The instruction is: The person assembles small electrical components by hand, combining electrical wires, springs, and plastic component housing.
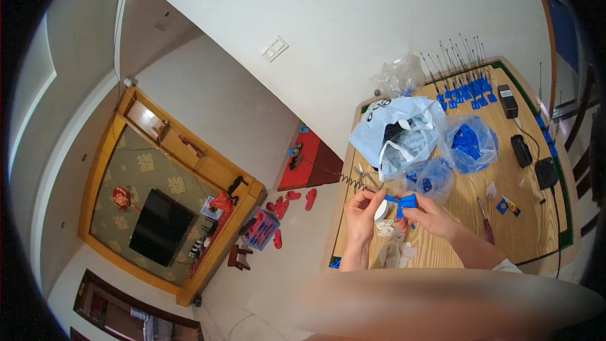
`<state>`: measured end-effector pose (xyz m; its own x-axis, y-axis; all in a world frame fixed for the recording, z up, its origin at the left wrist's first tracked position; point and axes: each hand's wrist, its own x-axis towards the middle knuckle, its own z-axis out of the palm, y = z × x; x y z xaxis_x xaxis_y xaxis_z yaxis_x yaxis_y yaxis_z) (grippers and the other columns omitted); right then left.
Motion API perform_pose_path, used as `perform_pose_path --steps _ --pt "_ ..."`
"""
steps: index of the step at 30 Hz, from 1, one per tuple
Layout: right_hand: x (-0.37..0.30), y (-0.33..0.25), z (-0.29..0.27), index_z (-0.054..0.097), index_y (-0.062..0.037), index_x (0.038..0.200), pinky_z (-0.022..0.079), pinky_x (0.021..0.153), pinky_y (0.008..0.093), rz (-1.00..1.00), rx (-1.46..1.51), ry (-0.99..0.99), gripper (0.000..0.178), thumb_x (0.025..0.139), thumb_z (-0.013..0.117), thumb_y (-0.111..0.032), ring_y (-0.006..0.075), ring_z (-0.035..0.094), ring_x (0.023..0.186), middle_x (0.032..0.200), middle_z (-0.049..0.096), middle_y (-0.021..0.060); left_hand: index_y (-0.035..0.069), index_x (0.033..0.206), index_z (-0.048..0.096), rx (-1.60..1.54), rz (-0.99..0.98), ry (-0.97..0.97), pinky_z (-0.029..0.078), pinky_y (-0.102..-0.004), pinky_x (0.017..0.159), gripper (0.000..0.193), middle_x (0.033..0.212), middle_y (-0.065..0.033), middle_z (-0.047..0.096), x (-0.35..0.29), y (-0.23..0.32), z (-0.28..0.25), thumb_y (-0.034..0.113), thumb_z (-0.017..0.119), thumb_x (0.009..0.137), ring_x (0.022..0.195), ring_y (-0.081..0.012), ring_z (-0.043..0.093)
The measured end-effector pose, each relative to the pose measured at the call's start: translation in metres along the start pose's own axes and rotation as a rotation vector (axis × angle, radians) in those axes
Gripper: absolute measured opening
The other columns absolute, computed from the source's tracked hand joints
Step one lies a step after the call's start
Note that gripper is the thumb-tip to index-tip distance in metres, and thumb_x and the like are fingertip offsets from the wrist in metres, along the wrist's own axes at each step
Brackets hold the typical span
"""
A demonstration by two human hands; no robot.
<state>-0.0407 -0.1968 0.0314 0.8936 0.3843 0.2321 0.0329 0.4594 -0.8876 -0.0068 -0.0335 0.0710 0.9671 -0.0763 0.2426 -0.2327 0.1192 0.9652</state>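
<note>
Over the near part of the table, my left hand (362,216) pinches the end of a thin rod with a dark coil spring (351,181), which points away to the left. My right hand (431,217) grips a blue plastic piece (407,203) with a flat end and a stem. The stem reaches to my left fingertips, where the fingers hide how it meets the rod. Just below my hands are a white round object (381,209) and crumpled white tissue (396,254). A pair of scissors (365,175) lies partly behind the spring.
A pale blue plastic bag (398,129) and clear bags of blue pieces (467,144) stand beyond my hands. Several finished-looking spring rods on blue bases (467,91) line the far edge. At right lie a screwdriver (486,222), a small tube (511,207) and black adapters (546,173).
</note>
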Motion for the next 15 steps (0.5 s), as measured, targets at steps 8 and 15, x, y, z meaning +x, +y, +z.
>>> perform_pose_path --steps 8,15 --pt "-0.0004 -0.0015 0.0003 0.044 0.0008 0.116 0.048 0.064 0.0267 -0.015 -0.029 -0.017 0.03 0.089 0.049 -0.013 0.012 0.056 0.07 0.086 0.056 0.0068 0.003 0.069 0.059 -0.005 0.005 -0.012 0.039 -0.0196 0.059 0.011 0.074 -0.0003 0.058 -0.0005 -0.0007 -0.0013 0.005 0.064 0.079 0.065 -0.0058 0.051" --pt "0.0001 0.0005 0.0011 0.045 0.0003 0.116 0.048 0.063 0.0264 -0.038 -0.037 -0.006 0.029 0.089 0.048 -0.012 0.0111 0.055 0.07 0.086 0.056 0.0059 0.003 0.069 0.059 -0.014 -0.031 -0.009 0.04 -0.0199 0.061 0.012 0.076 -0.0008 0.059 -0.0002 -0.0016 -0.002 0.004 0.064 0.079 0.067 -0.0058 0.052"
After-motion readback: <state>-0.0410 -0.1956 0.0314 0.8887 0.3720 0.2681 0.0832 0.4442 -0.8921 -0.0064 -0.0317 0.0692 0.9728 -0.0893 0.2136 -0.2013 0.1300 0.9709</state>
